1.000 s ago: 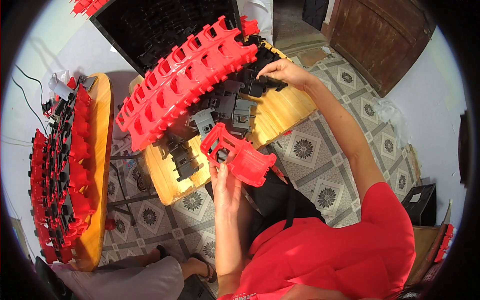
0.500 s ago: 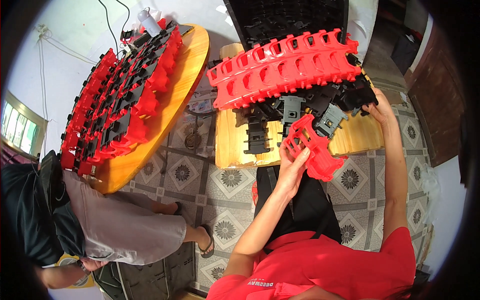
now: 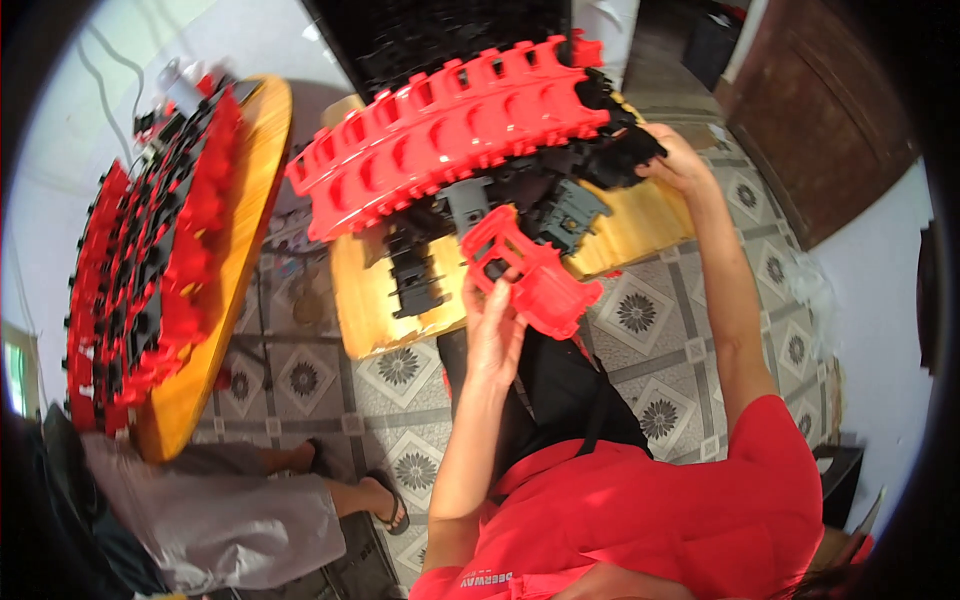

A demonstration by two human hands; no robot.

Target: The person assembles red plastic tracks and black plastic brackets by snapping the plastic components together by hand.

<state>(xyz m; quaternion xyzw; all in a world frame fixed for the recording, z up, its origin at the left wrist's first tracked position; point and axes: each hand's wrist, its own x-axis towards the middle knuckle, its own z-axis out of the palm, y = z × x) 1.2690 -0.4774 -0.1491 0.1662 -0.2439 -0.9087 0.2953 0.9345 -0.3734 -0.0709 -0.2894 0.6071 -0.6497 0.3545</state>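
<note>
My left hand (image 3: pixel 492 325) is closed round a red plastic part (image 3: pixel 555 292), a moulded piece with openings and tabs, held tilted over the near edge of the wooden table (image 3: pixel 375 325). At the table's right side, my right hand (image 3: pixel 676 160) grips a black plastic part (image 3: pixel 628 158) at the edge of a pile. Between the hands lie dark grey plastic parts (image 3: pixel 572 215). Nearer the left stands a black part (image 3: pixel 412 275) on the wood. Across the pile rests a long row of joined red parts (image 3: pixel 450 130).
A round-edged wooden table (image 3: pixel 255 170) on the left bears rows of red and black parts (image 3: pixel 150 270). Beside it, a person in grey shorts (image 3: pixel 225 510) is partly in view. A brown door (image 3: pixel 805 110) stands at the right; the patterned tile floor (image 3: pixel 640 310) runs below.
My view has swung right, so the scene sits further left. The red part in my left hand has turned slightly. My right hand keeps its grip on the black part.
</note>
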